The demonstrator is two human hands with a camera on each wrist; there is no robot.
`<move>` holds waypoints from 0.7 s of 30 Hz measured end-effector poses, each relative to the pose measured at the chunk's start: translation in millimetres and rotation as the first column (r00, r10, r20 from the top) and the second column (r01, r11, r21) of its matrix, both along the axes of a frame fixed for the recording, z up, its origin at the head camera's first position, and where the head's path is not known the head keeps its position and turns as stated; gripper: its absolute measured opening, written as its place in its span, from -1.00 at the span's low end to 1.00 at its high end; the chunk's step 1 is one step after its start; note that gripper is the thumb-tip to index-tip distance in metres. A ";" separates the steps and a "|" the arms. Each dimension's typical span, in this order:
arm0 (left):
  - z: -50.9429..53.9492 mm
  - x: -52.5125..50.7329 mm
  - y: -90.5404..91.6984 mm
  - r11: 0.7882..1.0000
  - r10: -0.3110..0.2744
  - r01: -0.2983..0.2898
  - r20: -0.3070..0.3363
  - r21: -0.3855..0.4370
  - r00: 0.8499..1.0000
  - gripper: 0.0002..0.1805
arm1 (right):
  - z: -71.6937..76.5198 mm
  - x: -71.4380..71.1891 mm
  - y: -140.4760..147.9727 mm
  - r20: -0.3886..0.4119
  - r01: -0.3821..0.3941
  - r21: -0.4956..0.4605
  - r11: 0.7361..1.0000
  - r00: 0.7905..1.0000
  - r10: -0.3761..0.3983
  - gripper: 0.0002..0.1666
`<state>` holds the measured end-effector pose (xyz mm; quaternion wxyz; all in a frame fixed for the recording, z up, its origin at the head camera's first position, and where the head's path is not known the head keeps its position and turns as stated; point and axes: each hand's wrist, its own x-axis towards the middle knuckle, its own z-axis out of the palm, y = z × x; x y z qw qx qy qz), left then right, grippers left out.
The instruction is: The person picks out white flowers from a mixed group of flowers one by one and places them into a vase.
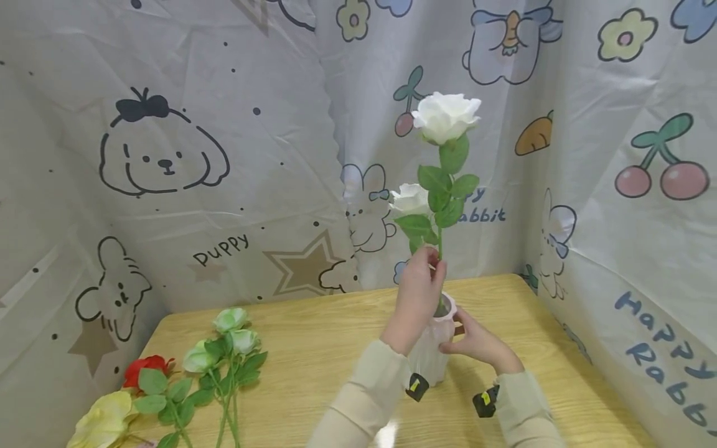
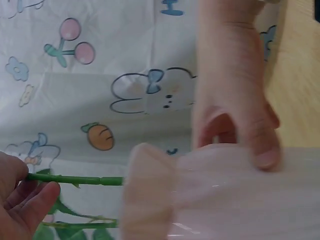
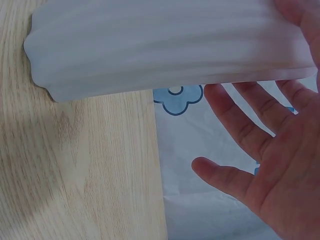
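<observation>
A pale pink fluted vase (image 1: 430, 348) stands upright on the table, a little right of the middle. Two artificial white roses rise from it, a tall one (image 1: 446, 118) and a lower one (image 1: 411, 200). Just above the vase's mouth, my left hand (image 1: 417, 289) pinches a green stem (image 2: 80, 179) between thumb and fingers. In the left wrist view both stems run into the opening. My right hand (image 1: 478, 342) holds the vase near its rim from the right, with the thumb on the near side and several fingers (image 3: 250, 125) on the other side.
Several artificial flowers lie at the table's left: pale green roses (image 1: 229, 320) on long stems, a red rose (image 1: 147, 371) and a yellow flower (image 1: 103, 420). Patterned curtains (image 1: 269, 155) close in the back and sides of the wooden table (image 1: 313, 361).
</observation>
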<state>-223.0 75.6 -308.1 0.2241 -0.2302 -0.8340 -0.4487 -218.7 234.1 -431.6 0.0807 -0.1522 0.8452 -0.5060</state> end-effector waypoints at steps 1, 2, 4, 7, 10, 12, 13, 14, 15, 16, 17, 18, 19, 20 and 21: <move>-3.6 0.5 1.3 1.000 -0.004 0.004 0.010 -0.015 1.000 -0.86 | 0.2 0.3 -0.3 0.002 0.000 -0.001 1.000 1.000 0.000 0.01; -7.6 0.6 2.5 0.999 -0.001 0.001 0.007 -0.035 1.000 -0.87 | 0.3 0.3 -0.4 0.002 -0.002 -0.004 1.000 1.000 0.002 0.02; -14.7 1.4 4.1 0.998 0.002 -0.001 0.013 -0.069 1.000 -0.87 | 0.7 0.4 -0.7 0.004 0.007 -0.002 1.000 1.000 -0.007 0.02; -24.2 2.9 4.1 0.994 0.012 -0.008 0.033 -0.112 0.999 -0.87 | 1.3 -0.4 -2.3 0.005 0.020 0.005 1.000 1.000 -0.020 0.04; -31.1 5.8 2.1 0.991 0.018 -0.012 0.048 -0.136 0.999 -0.86 | 1.5 -0.8 -3.9 0.005 0.025 0.012 1.000 1.000 -0.025 0.04; -34.3 8.1 -0.2 0.990 0.029 -0.021 0.060 -0.137 0.998 -0.87 | 1.4 -0.9 -4.8 0.006 0.021 0.014 1.000 1.000 -0.021 0.03; -35.6 9.0 -1.5 0.991 0.036 -0.027 0.061 -0.134 0.998 -0.87 | 1.4 -1.1 -5.1 0.005 0.019 0.014 1.000 1.000 -0.019 0.02; -36.5 10.0 -3.0 0.990 0.042 -0.034 0.058 -0.135 0.997 -0.87 | 1.3 -1.3 -5.2 0.007 0.019 0.015 1.000 1.000 -0.019 0.02; -37.2 10.5 -4.5 0.990 0.049 -0.042 0.051 -0.138 0.997 -0.87 | 1.2 -1.6 -5.3 0.009 0.018 0.015 1.000 1.000 -0.018 0.02; -37.5 11.0 -6.0 0.989 0.054 -0.048 0.042 -0.138 0.998 -0.88 | 1.1 -1.8 -5.2 0.012 0.020 0.017 1.000 1.000 -0.020 0.02; -37.9 11.2 -7.3 0.988 0.061 -0.056 0.036 -0.141 0.997 -0.88 | 1.1 -2.0 -5.1 0.015 0.021 0.017 1.000 1.000 -0.021 0.02; -38.1 11.2 -8.5 0.988 0.066 -0.062 0.025 -0.144 0.997 -0.89 | 0.9 -2.4 -4.9 0.019 0.024 0.016 1.000 1.000 -0.024 0.03; -38.2 11.3 -9.5 0.987 0.068 -0.066 0.013 -0.150 0.998 -0.89 | 0.9 -2.4 -4.5 0.021 0.029 0.019 0.999 0.999 -0.029 0.03; -38.2 11.3 -10.4 0.985 0.072 -0.070 0.007 -0.159 0.997 -0.89 | 0.9 -2.7 -3.9 0.023 0.032 0.021 0.999 0.999 -0.033 0.03; -38.2 11.4 -11.2 0.984 0.073 -0.072 0.005 -0.160 0.997 -0.89 | 0.9 -2.8 -3.5 0.024 0.033 0.023 0.999 0.999 -0.033 0.03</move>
